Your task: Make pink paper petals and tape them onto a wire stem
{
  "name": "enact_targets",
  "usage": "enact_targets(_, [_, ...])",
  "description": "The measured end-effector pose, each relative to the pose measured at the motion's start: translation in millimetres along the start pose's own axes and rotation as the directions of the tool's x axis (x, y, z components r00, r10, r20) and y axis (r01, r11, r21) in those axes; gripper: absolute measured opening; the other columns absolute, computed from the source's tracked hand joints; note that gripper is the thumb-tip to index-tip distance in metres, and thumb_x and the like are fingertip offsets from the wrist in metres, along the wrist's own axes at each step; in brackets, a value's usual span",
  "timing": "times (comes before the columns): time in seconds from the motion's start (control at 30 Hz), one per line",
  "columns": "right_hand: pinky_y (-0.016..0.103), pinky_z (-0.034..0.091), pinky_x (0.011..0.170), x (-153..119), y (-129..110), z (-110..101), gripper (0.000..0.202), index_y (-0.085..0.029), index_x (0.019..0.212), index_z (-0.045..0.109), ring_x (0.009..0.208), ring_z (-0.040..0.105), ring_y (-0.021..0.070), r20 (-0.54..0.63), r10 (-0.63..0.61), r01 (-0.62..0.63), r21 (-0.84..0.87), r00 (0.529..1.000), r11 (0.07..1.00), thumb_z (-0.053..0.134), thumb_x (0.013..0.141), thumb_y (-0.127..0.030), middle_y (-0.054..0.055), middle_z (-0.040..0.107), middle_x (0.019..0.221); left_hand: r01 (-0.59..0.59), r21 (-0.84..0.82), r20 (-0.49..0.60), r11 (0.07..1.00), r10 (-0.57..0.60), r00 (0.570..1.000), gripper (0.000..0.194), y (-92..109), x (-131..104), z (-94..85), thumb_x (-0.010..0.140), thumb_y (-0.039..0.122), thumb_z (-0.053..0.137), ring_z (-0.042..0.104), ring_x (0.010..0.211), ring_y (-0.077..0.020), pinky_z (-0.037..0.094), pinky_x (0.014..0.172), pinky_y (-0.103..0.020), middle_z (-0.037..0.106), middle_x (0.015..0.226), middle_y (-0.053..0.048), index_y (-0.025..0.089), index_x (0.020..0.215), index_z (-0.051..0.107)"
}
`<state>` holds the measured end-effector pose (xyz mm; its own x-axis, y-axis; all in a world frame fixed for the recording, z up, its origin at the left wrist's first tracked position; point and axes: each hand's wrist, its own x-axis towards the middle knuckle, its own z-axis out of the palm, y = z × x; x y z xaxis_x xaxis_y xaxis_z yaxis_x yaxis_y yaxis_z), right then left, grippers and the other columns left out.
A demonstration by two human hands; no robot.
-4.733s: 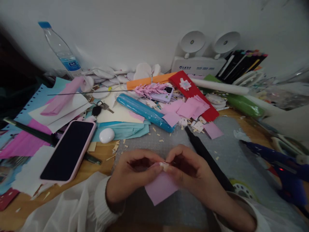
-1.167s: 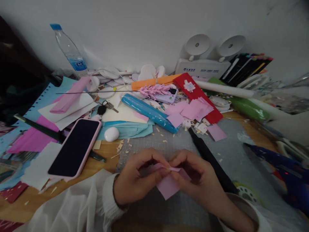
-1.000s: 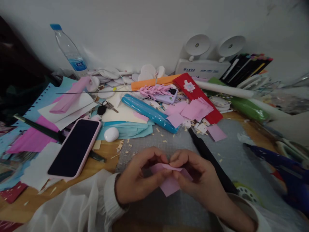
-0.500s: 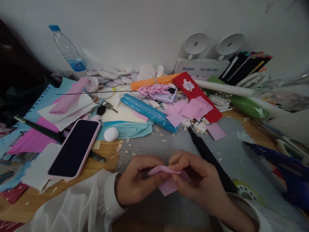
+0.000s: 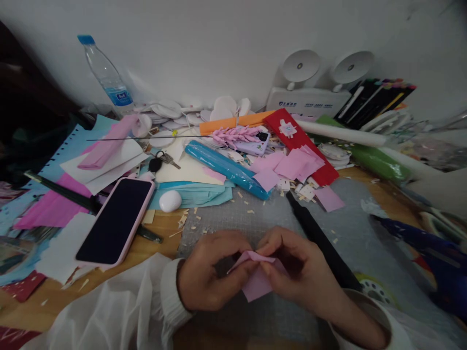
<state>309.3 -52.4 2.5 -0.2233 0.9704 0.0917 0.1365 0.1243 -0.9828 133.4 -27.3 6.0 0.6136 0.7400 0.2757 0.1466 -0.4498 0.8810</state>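
Between my two hands is a small piece of pink paper (image 5: 257, 284), its upper edge folded over and its lower corner hanging down. My left hand (image 5: 215, 272) pinches the fold between thumb and fingers. From the other side my right hand (image 5: 292, 265) pinches the same edge, the two thumbs close together. Both hands are just above a grey cutting mat (image 5: 233, 221). Beyond them, several pink paper squares (image 5: 292, 163) lie in a loose pile, partly on a red packet (image 5: 302, 146). A pink paper flower spike (image 5: 233, 136) on a long thin wire rests behind the blue roll (image 5: 226, 167).
A phone (image 5: 116, 221) lies at the left, near a white egg-shaped object (image 5: 170, 201) and keys (image 5: 164, 159). A black stick-like tool (image 5: 321, 238) and a blue glue gun (image 5: 426, 248) are on the right. At the back stand a water bottle (image 5: 109, 78) and markers (image 5: 375, 102).
The fold in the pink paper is drawn tighter between my fingertips, and the paper's lower part hangs slightly lower. The whole view has shifted a little.
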Motion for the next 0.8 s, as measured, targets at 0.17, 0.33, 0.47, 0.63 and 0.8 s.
enact_targets(0.17, [0.02, 0.046, 0.048, -2.1, 0.3, -1.6, 0.012, -0.02, 0.071, 0.055, 0.056, 0.057, 0.0114, 0.071, 0.043, -0.042, -0.005, 0.997, 0.999, 0.058, 0.068, -0.009, -0.001, 0.061, 0.065, -0.012, -0.052, -0.001, 0.999, 0.012, 1.0, 0.011, 0.4, -1.1, 1.2, 0.083, 0.014, 0.052, 0.053, 0.058, -0.0137, 0.041, 0.056, -0.025, 0.059, 0.063, -0.005, 0.013, 0.077, 0.061])
enact_targets(0.33, [0.021, 0.044, 0.048, -3.0, 1.6, -3.9, 0.009, -0.019, 0.07, 0.053, 0.055, 0.054, 0.0108, 0.092, 0.069, -0.075, 0.058, 0.993, 0.996, 0.057, 0.069, -0.011, -0.001, 0.058, 0.064, 0.145, -0.093, 0.065, 0.985, -0.14, 0.988, 0.018, -1.0, -2.2, 2.3, 0.085, 0.024, 0.052, 0.05, 0.057, -0.012, 0.039, 0.053, -0.023, 0.057, 0.063, -0.003, 0.013, 0.074, 0.06])
enact_targets(0.47, [0.021, 0.043, 0.048, -2.2, 0.6, -4.2, 0.011, -0.02, 0.071, 0.052, 0.056, 0.054, 0.0109, 0.084, 0.054, -0.06, 0.067, 0.995, 0.996, 0.057, 0.07, -0.01, -0.001, 0.058, 0.066, 0.246, -0.163, 0.098, 0.956, -0.232, 0.968, 0.024, -1.0, -2.5, 2.4, 0.086, 0.029, 0.053, 0.044, 0.054, -0.0105, 0.035, 0.049, -0.022, 0.052, 0.059, -0.001, 0.013, 0.07, 0.059])
enact_targets(0.63, [0.022, 0.046, 0.052, -4.1, 3.6, -6.3, 0.018, -0.021, 0.076, 0.053, 0.062, 0.057, 0.0123, 0.093, -0.064, 0.068, -0.041, 0.994, 0.997, 0.056, 0.072, -0.004, -0.001, 0.059, 0.071, 0.334, -0.285, 0.131, 0.899, -0.309, 0.942, 0.027, -3.1, -1.1, 3.6, 0.084, 0.035, 0.056, 0.041, 0.054, -0.0098, 0.032, 0.047, -0.021, 0.048, 0.058, 0.001, 0.012, 0.069, 0.058])
enact_targets(0.8, [0.026, 0.048, 0.058, -6.1, 9.9, -8.8, 0.021, -0.023, 0.084, 0.052, 0.066, 0.059, 0.0135, 0.115, -0.168, 0.182, -0.123, 0.979, 0.976, 0.055, 0.076, -0.003, -0.001, 0.059, 0.075, 0.361, -0.29, 0.107, 0.887, -0.344, 0.933, 0.032, -5.1, 0.1, 6.0, 0.086, 0.038, 0.055, 0.041, 0.053, -0.0096, 0.032, 0.048, -0.021, 0.049, 0.057, 0.0, 0.011, 0.069, 0.06])
